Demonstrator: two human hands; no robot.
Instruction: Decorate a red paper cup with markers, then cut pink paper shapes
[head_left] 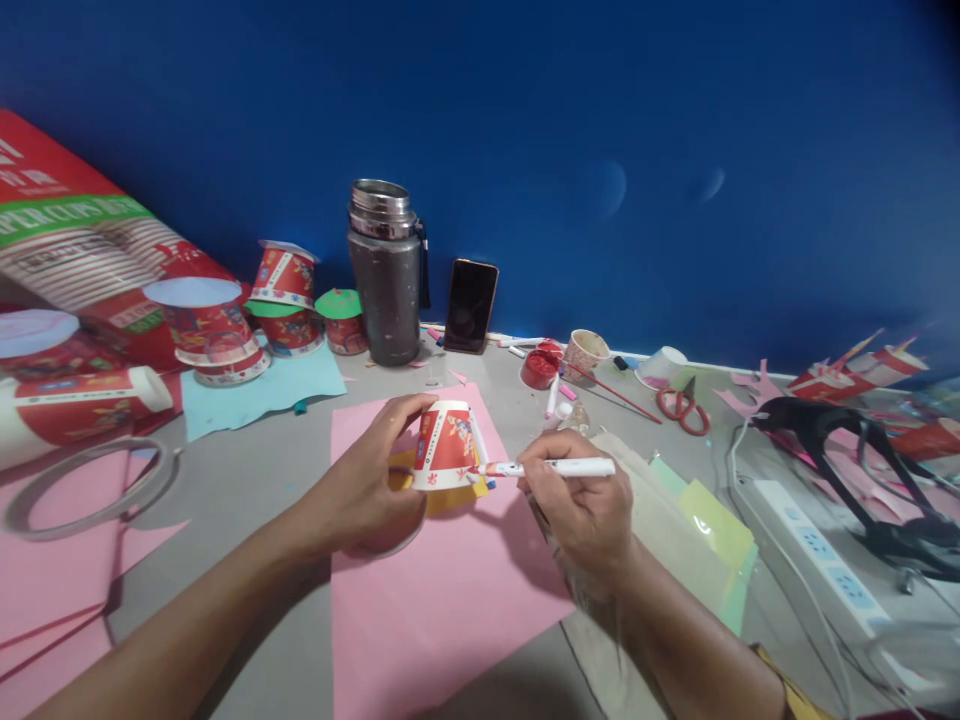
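L hand (394,450), half-curled, is gripping cup (450,445); R hand (574,500) is tightly pinching pen (585,467) by cup, prob. drawing, next needing calm hands.

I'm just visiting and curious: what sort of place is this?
It looks like a craft table, though the wider room can't be told. The signs: a printed paper cup in the left hand, a marker in the right hand, and red-handled scissors.

Soft, muted light throws a diffuse shadow across the pink paper (450,620). Glare spots the yellow sheet (721,530). Wide-angle stretching and blur smear the right edge; the upper-right corner darkens.
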